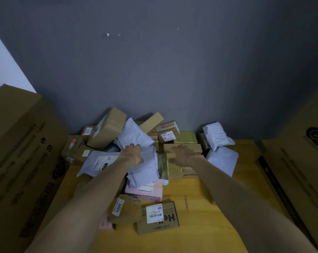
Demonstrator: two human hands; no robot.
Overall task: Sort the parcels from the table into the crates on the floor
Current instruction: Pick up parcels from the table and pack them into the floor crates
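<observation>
"3001" label on brown pouch (125,210), nearer than left fingers (134,146), beside forearm. Flat carton (158,218) next to it reads "He", rest hidden by barcode label. Left hand (134,155) stretched forward, fingers curled over far edge of white mailer (145,168) atop pile on desk (200,196), gripping it. Right hand (183,155) palm down, fingers (180,147) spread, holding nothing, over brown box (197,147); contact unclear.

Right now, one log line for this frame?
phase: pick | left grip: holds white mailer | right grip: open over brown box
</observation>
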